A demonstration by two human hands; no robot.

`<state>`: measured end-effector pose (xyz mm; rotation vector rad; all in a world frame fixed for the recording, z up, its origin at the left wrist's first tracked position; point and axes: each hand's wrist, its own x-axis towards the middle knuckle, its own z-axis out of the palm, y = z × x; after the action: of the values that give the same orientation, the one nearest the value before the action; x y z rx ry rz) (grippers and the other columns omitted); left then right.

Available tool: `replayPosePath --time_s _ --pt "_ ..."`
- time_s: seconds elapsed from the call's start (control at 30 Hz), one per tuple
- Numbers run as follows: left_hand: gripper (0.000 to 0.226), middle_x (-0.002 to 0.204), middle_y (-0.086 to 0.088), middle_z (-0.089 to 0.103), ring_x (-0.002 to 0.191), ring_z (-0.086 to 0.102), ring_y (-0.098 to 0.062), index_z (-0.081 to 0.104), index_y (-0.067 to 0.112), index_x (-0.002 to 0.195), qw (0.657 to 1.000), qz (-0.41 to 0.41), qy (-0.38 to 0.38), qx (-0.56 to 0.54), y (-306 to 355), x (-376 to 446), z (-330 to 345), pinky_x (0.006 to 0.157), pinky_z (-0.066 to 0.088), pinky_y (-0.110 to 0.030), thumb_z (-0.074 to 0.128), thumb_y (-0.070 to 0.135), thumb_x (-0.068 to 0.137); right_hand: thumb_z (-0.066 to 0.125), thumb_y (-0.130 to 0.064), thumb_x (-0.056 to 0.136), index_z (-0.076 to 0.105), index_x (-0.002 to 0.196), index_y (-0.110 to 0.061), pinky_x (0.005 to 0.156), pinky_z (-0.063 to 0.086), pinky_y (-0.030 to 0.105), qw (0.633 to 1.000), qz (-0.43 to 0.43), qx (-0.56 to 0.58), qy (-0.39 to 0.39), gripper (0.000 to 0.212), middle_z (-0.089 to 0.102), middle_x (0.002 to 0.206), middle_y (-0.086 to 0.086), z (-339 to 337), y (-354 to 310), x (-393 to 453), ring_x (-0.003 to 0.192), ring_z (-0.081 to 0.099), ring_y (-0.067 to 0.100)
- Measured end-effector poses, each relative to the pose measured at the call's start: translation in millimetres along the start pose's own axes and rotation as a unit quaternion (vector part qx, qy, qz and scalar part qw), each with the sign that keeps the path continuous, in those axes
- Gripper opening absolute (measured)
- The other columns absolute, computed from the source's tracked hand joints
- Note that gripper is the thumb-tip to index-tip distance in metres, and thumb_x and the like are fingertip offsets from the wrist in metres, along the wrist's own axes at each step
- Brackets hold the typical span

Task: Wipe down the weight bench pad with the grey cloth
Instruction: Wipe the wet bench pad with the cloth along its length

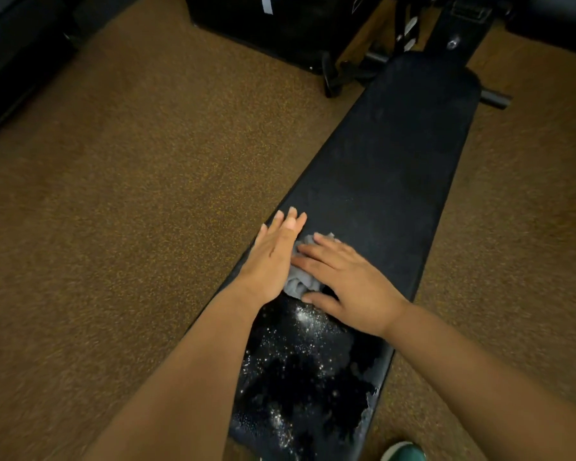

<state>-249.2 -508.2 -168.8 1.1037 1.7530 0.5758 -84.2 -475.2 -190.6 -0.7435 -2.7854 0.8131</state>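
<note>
Mid-pad [396, 154], hands [313, 264] pressing cloth [301, 282]

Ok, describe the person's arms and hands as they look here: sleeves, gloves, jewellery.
Both forearms are bare, with no sleeves in view. The left hand and right hand wear no gloves, and no rings, watch or wristbands are visible. Short, unpainted fingernails show.

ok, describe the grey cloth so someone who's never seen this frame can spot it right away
Find the long black bench pad running diagonally across the brown speckled floor. Partway along it, the left hand and right hand lie flat side by side. The grey cloth is the crumpled pale bundle between and under them, the only light fabric on the dark pad.
</note>
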Motion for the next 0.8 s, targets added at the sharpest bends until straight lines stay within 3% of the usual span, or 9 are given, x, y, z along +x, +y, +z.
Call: replayPosePath --time_s 0.1,0.27,0.37,0.47,0.53,0.63,0.73,0.8 --pt "0.061 0.156 0.02 0.001 0.141 -0.018 -0.007 0.024 0.043 0.145 1.0 0.0 -0.002 0.021 -8.4 2.4 0.2 0.111 -0.015 -0.031 0.002 0.062 0.092 0.067 -0.017 0.082 0.061 0.122 -0.013 0.103 0.037 0.039 0.998 -0.023 0.024 0.059 0.04 0.06 0.122 0.004 7.4 -3.5 8.5 0.121 0.051 0.026" --pt "0.05 0.152 0.024 -0.003 0.125 -0.018 0.015 0.019 0.035 0.148 0.997 0.031 -0.014 0.076 -0.4 -2.3 1.7 0.101 -0.018 -0.011 0.004 0.04 0.101 0.052 -0.012 0.083 0.069 0.101 -0.011 0.089 0.044 0.034 0.996 -0.066 -0.013 0.055 0.025 0.066 0.097 0.005 -2.1 1.1 -10.0 0.094 0.062 0.026" --pt "0.052 0.156 0.02 -0.001 0.134 -0.017 0.01 0.019 0.036 0.148 0.996 0.043 -0.019 0.08 -6.6 2.9 1.2 0.106 -0.018 -0.014 0.0 0.042 0.1 0.051 -0.012 0.086 0.07 0.103 -0.015 0.086 0.047 0.033 0.996 -0.066 -0.041 0.047 0.025 0.066 0.098 0.001 -15.9 16.1 -25.7 0.092 0.062 0.023" --pt "0.049 0.151 0.025 0.0 0.121 -0.016 0.017 0.019 0.035 0.148 0.996 0.023 -0.022 0.079 0.4 -0.2 0.7 0.089 -0.021 0.0 0.002 0.038 0.102 0.053 -0.011 0.086 0.069 0.107 -0.014 0.09 0.044 0.028 0.993 0.022 -0.035 0.115 0.027 0.067 0.104 0.0 -17.8 20.0 -24.9 0.094 0.06 0.022" --pt "0.047 0.147 0.025 0.002 0.116 -0.011 0.016 0.019 0.034 0.147 0.997 0.02 -0.022 0.067 5.7 -2.8 0.6 0.084 -0.018 0.0 0.004 0.035 0.102 0.059 -0.009 0.082 0.066 0.114 -0.011 0.098 0.04 0.03 0.987 0.086 -0.02 0.137 0.033 0.066 0.11 0.002 -4.5 0.9 -17.2 0.103 0.058 0.022" --pt "0.047 0.151 0.024 -0.002 0.117 -0.013 0.017 0.019 0.033 0.147 0.997 0.025 -0.028 0.07 3.6 -1.6 0.4 0.088 -0.02 -0.002 0.003 0.032 0.103 0.061 -0.027 0.081 0.055 0.129 -0.01 0.112 0.028 0.034 0.99 0.102 0.002 0.099 0.051 0.057 0.128 0.002 14.7 -32.9 -12.7 0.122 0.047 0.019" --pt "0.049 0.155 0.021 0.001 0.12 -0.015 0.017 0.022 0.034 0.147 0.998 0.027 -0.017 0.06 -2.1 1.7 2.1 0.096 -0.02 -0.008 0.003 0.036 0.102 0.064 -0.036 0.083 0.059 0.123 -0.012 0.105 0.034 0.035 0.989 0.094 -0.008 0.116 0.046 0.058 0.12 0.001 20.8 -39.8 -6.6 0.114 0.05 0.021" --pt "0.049 0.153 0.022 -0.001 0.123 -0.014 0.016 0.022 0.036 0.147 0.998 0.031 -0.01 0.058 -1.3 2.5 3.3 0.102 -0.018 -0.014 0.002 0.037 0.102 0.067 -0.023 0.081 0.065 0.109 -0.012 0.098 0.039 0.033 0.986 0.08 -0.032 0.142 0.031 0.063 0.107 0.002 23.4 -36.1 -0.1 0.099 0.056 0.023"
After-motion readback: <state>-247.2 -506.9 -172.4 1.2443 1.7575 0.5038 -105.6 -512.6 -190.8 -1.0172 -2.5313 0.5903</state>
